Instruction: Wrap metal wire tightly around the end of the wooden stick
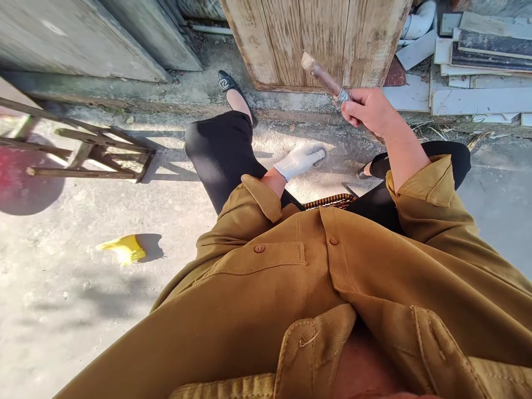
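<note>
My right hand (368, 111) is bare and closed around a wooden stick (326, 77). Silvery wire (342, 97) is wound about the stick beside my thumb. The stick's pale cut end points up and left, over a plank board; its other end runs behind my hand. My left hand (301, 160), in a white knitted glove, hangs low between my knees. Its fingers are drawn together with the thumb against them, and I cannot make out whether anything is in them. A thin dark flat piece (349, 189) shows below, near my right shoe.
A brown wooden plank board (307, 33) stands ahead on a concrete ledge. Stacked boards (482, 72) and a white pipe (419, 22) lie to the right. On the left are a wooden stool (93, 149), a red rounded object (29, 177) and a yellow item (127, 248). A striped woven edge (330, 200) shows between my thighs.
</note>
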The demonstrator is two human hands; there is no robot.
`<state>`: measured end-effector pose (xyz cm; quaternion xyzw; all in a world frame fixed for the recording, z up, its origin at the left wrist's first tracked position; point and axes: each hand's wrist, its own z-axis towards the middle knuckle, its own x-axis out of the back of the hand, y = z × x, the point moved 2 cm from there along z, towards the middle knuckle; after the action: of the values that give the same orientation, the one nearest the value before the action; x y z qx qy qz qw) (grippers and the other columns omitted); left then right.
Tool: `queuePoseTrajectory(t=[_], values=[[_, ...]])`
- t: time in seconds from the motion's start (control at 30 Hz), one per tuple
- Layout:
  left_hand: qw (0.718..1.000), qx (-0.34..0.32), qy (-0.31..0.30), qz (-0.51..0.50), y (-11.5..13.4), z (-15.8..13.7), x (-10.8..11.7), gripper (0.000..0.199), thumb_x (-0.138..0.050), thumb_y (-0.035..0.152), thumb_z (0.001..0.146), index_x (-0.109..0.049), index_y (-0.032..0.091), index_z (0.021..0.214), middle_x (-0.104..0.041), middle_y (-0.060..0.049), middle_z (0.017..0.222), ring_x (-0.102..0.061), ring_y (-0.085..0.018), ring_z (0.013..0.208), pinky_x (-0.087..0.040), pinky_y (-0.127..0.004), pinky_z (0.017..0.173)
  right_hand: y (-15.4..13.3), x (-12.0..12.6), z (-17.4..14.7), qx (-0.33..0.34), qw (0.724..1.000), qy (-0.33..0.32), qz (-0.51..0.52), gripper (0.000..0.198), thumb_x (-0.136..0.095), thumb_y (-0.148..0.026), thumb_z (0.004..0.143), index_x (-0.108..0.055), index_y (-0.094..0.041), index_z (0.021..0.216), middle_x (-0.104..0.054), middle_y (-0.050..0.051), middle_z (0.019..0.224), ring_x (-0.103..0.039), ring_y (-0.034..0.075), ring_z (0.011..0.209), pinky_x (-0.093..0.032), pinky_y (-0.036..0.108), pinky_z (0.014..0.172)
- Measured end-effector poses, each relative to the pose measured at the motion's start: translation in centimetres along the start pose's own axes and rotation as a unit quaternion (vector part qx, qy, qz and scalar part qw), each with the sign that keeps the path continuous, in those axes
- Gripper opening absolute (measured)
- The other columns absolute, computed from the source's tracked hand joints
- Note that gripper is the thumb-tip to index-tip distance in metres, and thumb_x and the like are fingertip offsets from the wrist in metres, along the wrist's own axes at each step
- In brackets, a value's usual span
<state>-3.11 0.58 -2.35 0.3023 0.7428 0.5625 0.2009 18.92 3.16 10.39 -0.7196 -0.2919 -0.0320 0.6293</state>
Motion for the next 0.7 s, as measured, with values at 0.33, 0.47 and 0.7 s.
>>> queuePoseTrajectory(t=[0.33, 0.47, 0.7], values=[[0.982, -0.095, 0.103, 0.125, 1.8, -2.5, 2.4, 0.018, -0.063, 0.028, 0.097, -0.076, 0.020, 0.087, -0.075, -0.006, 0.088, -0.065, -0.020, 0.085, -0.052, -0.032, 0.083, 2.2, -2.0, 1.1, -0.151, 0.901, -0.170, -0.370, 0.027, -0.079, -0.021, 0.105, -0.070, -0.018, 0.081, -0.060, 0.003, 0.066, -0.056, 0.018, 0.075, -0.038, 0.034, 0.075], [0.975, -0.087, 0.190, 0.080, 1.2, -1.9, 2.9, 0.017, -0.065, 0.027, 0.097, -0.074, 0.020, 0.085, -0.074, -0.006, 0.086, -0.063, -0.018, 0.079, -0.051, -0.031, 0.076, 0.7, -2.6, -0.7, -0.115, 0.888, -0.388, -0.219, 0.026, -0.077, -0.005, 0.102, -0.073, -0.015, 0.078, -0.057, -0.004, 0.060, -0.047, 0.010, 0.064, -0.036, 0.028, 0.069], [0.998, 0.006, 0.059, 0.018, 0.9, -0.7, -0.1, 0.017, -0.066, 0.024, 0.099, -0.068, 0.019, 0.084, -0.054, 0.002, 0.059, -0.046, -0.012, 0.054, -0.036, -0.025, 0.057, 0.5, -0.6, 0.0, -0.053, 0.997, -0.048, 0.036, 0.031, -0.072, -0.025, 0.104, -0.062, -0.022, 0.075, -0.061, 0.001, 0.074, -0.048, 0.014, 0.066, -0.042, 0.029, 0.065]])
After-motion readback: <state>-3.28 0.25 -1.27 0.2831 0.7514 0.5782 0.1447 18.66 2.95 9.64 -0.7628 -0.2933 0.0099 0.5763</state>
